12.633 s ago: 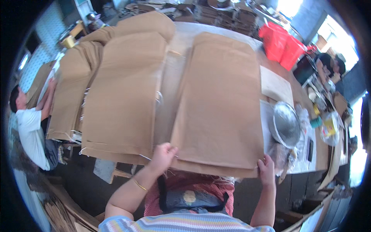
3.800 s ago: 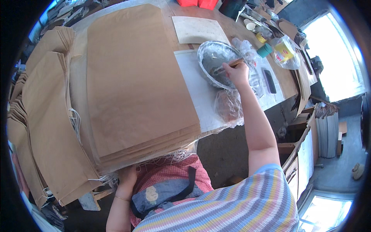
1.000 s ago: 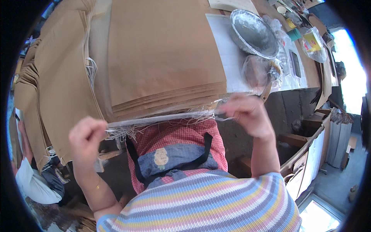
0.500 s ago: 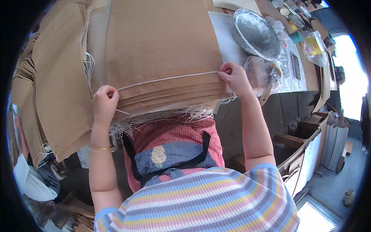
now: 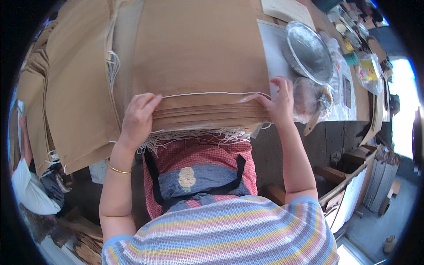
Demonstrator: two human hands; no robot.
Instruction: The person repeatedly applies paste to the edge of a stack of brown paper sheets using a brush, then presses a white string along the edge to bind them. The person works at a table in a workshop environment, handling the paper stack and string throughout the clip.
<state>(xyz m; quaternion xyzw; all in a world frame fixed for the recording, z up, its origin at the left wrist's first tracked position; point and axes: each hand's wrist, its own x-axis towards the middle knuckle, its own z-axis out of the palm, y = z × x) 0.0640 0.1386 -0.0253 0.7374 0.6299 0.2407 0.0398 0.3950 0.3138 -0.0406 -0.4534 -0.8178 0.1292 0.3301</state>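
Observation:
A white string (image 5: 212,93) runs almost straight across the top brown paper sheet (image 5: 198,53), a little in from the sheet's near edge. My left hand (image 5: 139,118) rests at the string's left end, fingertips together and pressed on it against the paper. At the other end is my right hand (image 5: 282,104), thumb and forefinger spread apart; the thumb touches the paper edge beside the string. Below the top sheet, stepped edges of several more sheets (image 5: 212,112) show. Loose white strings (image 5: 190,139) hang from the front of this stack, over my lap.
More brown sheets (image 5: 81,79) with white strings lie to the left. Right of the stack are a metal basin (image 5: 309,52), a clear plastic bag (image 5: 305,95), a wooden-handled brush (image 5: 312,123) and a phone (image 5: 347,92). Another person's arm (image 5: 25,137) shows at far left.
My left hand has moved right along the string and flattened onto the paper. My right hand's pinch has opened, its thumb and forefinger now apart. The string lies lower and slacker.

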